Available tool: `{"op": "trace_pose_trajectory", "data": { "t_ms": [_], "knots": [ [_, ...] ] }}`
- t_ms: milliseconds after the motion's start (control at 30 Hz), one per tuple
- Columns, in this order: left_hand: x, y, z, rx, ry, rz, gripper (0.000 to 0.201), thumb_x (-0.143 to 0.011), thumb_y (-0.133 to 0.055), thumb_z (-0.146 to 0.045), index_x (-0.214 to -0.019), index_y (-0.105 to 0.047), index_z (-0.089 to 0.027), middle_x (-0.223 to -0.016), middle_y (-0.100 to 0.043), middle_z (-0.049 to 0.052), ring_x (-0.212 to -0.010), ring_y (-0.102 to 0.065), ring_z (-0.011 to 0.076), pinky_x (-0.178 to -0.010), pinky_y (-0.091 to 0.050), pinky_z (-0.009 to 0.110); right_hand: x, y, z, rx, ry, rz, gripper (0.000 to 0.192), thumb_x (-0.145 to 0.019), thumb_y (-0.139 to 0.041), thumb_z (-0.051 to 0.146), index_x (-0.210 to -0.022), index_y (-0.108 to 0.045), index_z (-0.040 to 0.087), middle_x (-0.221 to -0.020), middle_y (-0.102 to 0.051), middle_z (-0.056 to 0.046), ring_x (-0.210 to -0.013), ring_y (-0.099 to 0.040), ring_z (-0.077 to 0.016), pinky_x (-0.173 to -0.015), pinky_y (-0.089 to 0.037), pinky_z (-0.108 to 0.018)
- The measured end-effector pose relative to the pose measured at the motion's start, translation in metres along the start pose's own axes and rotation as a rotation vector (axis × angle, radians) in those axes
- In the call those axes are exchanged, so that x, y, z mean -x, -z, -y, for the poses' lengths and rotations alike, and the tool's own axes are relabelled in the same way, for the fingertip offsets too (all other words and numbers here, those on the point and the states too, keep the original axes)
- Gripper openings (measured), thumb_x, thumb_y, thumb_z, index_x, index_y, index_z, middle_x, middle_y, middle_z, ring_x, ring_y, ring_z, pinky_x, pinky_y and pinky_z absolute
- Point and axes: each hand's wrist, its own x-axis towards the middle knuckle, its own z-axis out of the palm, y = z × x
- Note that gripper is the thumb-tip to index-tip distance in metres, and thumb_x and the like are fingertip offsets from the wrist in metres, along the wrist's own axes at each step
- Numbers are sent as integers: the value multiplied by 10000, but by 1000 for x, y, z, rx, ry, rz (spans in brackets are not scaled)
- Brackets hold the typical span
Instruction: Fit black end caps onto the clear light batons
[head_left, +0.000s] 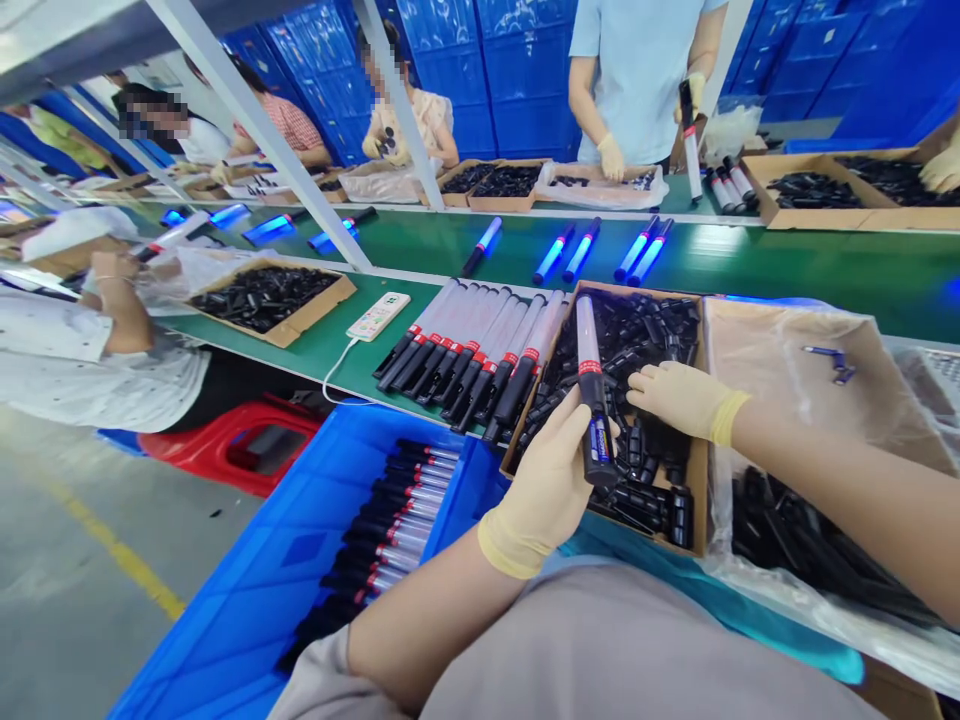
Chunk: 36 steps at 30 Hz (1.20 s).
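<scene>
Right of centre, left grip [549,475] grasps a baton [590,380]; right grip [682,398] meets black parts [664,328], its hold unclear.

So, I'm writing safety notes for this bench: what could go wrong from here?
The left hand holds a stick with what looks like a blue battery uncovered in its handle; tilting could spill it.

The right hand is at jumbled black parts, so it might grab several at once.

The row of sticks lies at the bench edge, where a bump might roll some off.
</scene>
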Motion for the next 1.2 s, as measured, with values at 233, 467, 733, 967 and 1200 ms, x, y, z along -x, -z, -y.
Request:
{"op": "trace_pose_trajectory", "data": {
  "t_ms": [233,467,733,967,1200],
  "knots": [
    [-5,2,-2,-37,-3,47,380,-952,-658,-300,-1309,-683,-173,-832,-679,47,-707,-570,114,-650,-470,211,48,2,18,-256,-14,-100,282,-1007,-443,190,-912,-709,190,-947,-699,-77,-813,-648,-179,-746,-485,-322],
    [-13,3,-2,-34,-5,6,378,-959,-643,-296,-1311,-670,-162,-815,-684,45,-668,-584,110,-628,-471,207,65,-6,-7,-332,-339,-150,316,-992,-464,249,-1026,-775,200,-1001,-722,-91,-906,-679,-224,-814,-528,-366],
    [-7,2,-3,-62,-15,8,415,-921,-702,-343,-1301,-685,-176,-830,-687,45,-670,-576,107,-626,-456,208,5,7,11,-150,-86,21,197,-888,-572,100,-929,-754,161,-1014,-671,-123,-923,-637,-234,-797,-490,-352],
    [-12,10,-7,-29,-19,-24,438,-886,-737,-329,-1291,-684,-171,-830,-694,48,-682,-594,118,-610,-460,206,46,4,14,-402,-180,-151,391,-937,-518,171,-1283,-687,236,-1172,-683,-90,-1020,-673,-213,-881,-551,-359],
    [-17,5,-5,-41,-3,20,416,-936,-677,-314,-1325,-663,-167,-827,-679,47,-677,-584,114,-612,-460,206,40,2,51,-369,-299,-113,381,-918,-640,367,-1247,-685,180,-1196,-659,-136,-1037,-661,-274,-890,-556,-423]
  ]
}}
